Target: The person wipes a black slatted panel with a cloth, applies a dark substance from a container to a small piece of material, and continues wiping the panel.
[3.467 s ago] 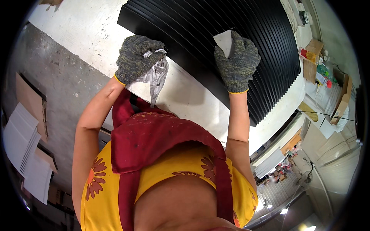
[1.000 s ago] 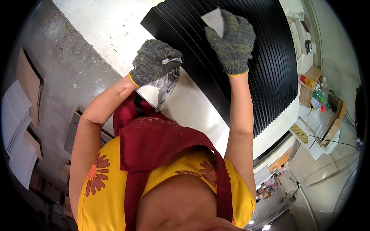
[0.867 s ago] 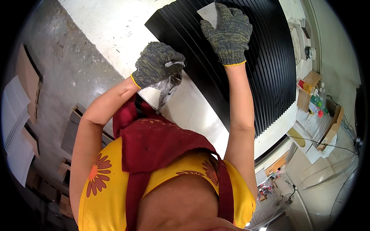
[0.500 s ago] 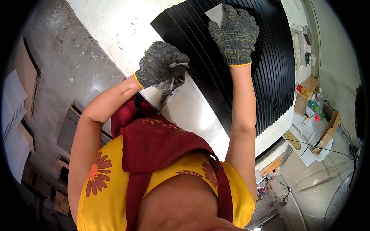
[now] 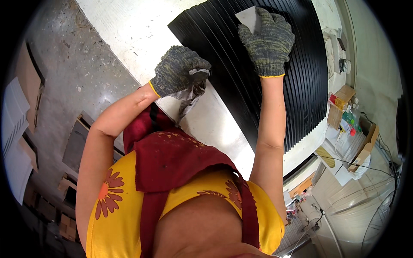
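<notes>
A large black ribbed panel (image 5: 228,81) lies over a white tabletop (image 5: 129,26). My right hand (image 5: 269,45), in a dark grey and yellow knit glove, grips a white block with a slanted edge (image 5: 248,18) on the panel's far part. Whether the block is a sponge or a scraper I cannot tell. My left hand (image 5: 178,71), gloved the same way, is closed around a crumpled grey and white rag (image 5: 191,98). It hovers by the panel's left edge, and the rag hangs down toward my dark red apron.
At the right stand a cardboard box (image 5: 365,148), several bottles (image 5: 352,120) and a small jar (image 5: 345,66). Cables (image 5: 365,166) run past them. Flat boards (image 5: 30,86) and cartons (image 5: 68,225) rest on the concrete floor (image 5: 64,69) to the left.
My right hand has slid a little to the right across the panel with the white block. My left hand and the rag have stayed almost still.
</notes>
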The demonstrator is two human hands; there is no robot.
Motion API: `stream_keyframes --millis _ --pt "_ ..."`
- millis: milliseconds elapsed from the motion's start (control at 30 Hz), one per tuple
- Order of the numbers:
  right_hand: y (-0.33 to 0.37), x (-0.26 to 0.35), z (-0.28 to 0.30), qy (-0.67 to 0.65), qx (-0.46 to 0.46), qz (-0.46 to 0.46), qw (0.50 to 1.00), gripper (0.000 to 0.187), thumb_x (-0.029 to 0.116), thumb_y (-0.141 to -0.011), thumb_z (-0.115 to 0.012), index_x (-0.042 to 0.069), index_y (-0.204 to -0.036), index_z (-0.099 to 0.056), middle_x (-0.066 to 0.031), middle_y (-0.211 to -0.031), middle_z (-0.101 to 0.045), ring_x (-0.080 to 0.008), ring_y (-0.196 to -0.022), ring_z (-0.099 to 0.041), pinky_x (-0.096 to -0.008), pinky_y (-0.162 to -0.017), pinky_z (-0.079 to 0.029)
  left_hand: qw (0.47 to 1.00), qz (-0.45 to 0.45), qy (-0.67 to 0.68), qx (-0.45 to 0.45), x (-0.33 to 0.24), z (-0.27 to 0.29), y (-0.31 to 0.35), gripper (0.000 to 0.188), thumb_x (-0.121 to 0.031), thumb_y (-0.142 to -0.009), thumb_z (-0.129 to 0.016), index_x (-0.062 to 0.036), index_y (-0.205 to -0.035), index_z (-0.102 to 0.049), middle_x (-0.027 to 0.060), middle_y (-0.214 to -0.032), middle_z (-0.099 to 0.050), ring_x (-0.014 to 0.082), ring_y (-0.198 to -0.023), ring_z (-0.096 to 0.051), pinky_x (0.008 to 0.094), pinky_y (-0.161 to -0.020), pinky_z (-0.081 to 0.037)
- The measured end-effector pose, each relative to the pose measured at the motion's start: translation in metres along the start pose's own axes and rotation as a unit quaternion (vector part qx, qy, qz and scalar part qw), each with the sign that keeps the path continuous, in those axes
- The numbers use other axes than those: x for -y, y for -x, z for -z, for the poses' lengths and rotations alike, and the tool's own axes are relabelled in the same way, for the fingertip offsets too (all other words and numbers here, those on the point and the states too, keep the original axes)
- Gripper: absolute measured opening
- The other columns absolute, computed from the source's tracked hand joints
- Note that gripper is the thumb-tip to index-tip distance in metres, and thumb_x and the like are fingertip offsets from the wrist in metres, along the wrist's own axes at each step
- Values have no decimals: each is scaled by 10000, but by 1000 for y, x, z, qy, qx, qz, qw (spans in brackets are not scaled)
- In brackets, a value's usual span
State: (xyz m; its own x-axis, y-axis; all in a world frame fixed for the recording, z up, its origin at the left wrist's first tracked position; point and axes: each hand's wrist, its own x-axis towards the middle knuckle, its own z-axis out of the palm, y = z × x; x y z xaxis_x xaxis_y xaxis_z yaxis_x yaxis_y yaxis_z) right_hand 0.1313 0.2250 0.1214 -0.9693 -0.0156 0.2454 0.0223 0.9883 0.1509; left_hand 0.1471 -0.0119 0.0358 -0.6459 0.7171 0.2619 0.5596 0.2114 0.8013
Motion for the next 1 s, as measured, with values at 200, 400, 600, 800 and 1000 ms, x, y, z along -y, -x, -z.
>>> stream_keyframes --millis 200,400,600,800,1000 --pt "-6 9 -7 34 -7 5 999 609 490 -712 -743 143 -1205 -648 -133 -1126 -644 -318 -1011 -613 -487 -860 -486 1000 1 -7 -3 -2 0 0 161 -173 -731 -788 -118 -875 -742 68 -834 -700 285 -782 -652 394 -700 -496" --pt "0 14 -4 39 -24 22 999 605 482 -698 -755 159 -1198 -647 -119 -1118 -644 -306 -978 -615 -476 -832 -491 1000 1 -4 1 -1 0 0 156 -175 -737 -786 -122 -877 -743 66 -839 -703 287 -780 -652 392 -696 -497" --pt "2 13 -3 17 -12 4 1000 607 480 -692 -762 162 -1196 -643 -106 -1130 -637 -306 -988 -612 -487 -839 -482 1000 7 -23 13 -1 1 -1 154 -186 -740 -780 -127 -878 -746 66 -844 -704 286 -783 -652 392 -699 -499" --pt "-2 10 -14 20 -55 16 998 599 478 -699 -761 155 -1190 -645 -117 -1116 -638 -312 -991 -613 -486 -843 -482 1000 9 -7 2 1 -2 1 158 -201 -733 -785 -128 -868 -747 70 -836 -700 281 -795 -651 392 -708 -497" --pt "-1 15 -3 38 -15 13 999 588 489 -713 -749 148 -1182 -652 -125 -1123 -645 -317 -1018 -603 -486 -870 -477 1000 5 -14 -1 -1 -1 -1 160 -201 -731 -788 -128 -867 -747 70 -833 -701 283 -788 -652 394 -709 -497"
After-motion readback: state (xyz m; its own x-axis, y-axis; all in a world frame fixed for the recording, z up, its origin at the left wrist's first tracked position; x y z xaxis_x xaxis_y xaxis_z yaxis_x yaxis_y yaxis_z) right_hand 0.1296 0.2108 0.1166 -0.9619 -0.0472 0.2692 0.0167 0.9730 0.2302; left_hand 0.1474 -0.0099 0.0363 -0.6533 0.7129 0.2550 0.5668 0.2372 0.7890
